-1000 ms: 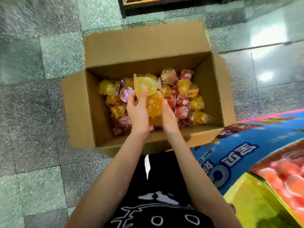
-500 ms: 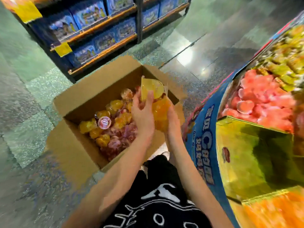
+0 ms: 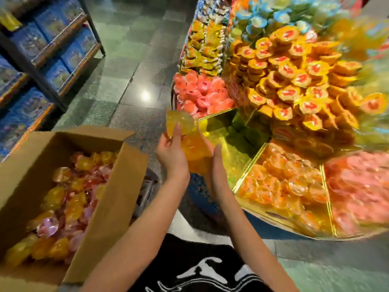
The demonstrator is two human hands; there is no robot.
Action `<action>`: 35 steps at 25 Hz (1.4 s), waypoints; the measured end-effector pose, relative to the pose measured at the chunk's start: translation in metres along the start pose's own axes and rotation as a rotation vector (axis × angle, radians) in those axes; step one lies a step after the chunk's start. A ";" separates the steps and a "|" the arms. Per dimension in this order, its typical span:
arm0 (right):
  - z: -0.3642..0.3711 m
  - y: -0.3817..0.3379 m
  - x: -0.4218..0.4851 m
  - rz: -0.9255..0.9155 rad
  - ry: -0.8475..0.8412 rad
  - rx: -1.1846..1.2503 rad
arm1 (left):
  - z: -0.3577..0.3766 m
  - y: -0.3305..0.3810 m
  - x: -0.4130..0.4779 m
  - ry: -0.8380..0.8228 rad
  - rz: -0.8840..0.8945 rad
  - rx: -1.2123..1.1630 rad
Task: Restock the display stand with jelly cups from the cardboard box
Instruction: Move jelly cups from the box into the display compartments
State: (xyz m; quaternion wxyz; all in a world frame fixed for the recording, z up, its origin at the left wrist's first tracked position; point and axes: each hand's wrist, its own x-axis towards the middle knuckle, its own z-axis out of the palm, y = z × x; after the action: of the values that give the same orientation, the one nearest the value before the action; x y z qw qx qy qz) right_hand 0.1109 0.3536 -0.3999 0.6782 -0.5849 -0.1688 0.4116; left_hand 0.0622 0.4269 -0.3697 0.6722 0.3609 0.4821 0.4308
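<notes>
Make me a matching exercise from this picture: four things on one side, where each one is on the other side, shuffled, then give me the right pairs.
Things:
1. cardboard box
2. yellow jelly cups
3. pink cups
4. blue packages

Places:
A. on the shelves, upper left
B. in a compartment of the display stand
C. lower left, open, holding loose cups
D. held between the left hand and the right hand

Pairs: 1-C, 2-D, 3-B, 4-A
</notes>
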 end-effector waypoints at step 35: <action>-0.346 0.020 0.008 0.233 0.294 -0.906 | 0.211 -0.160 -0.041 -0.433 0.016 0.403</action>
State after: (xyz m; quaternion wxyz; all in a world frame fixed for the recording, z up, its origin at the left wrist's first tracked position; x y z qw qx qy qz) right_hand 0.3543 0.1322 -0.5105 0.3214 -0.8881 -0.1668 0.2830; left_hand 0.2945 0.3152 -0.4425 0.6708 0.5742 0.4005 0.2449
